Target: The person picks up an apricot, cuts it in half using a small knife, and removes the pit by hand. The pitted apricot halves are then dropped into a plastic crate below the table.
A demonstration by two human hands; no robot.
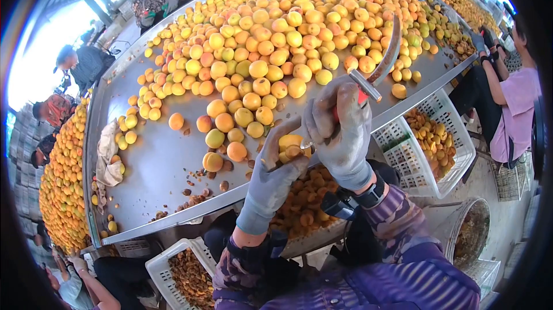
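My left hand (272, 179), in a grey glove, is closed around an apricot (290, 143) above the table's front edge. A brown pit (294, 152) shows at the fruit's opened side. My right hand (341, 128), gloved too, is wrapped around a red-handled tool with a curved blade (389, 51) that points up and away from me. Below the fist, a small metal tip (306, 144) meets the apricot. Under both hands sits a container of opened apricot flesh (308, 198). Whole apricots (253, 100) lie heaped just beyond my hands.
A metal table (155, 166) spreads ahead, with loose pits (196, 199) near its front edge. White crates (403, 163) stand right and lower left (164, 264); a bucket (487, 218) is at lower right. Co-workers sit around, one in a pink shirt (518, 100). A cloth (108, 157) lies left.
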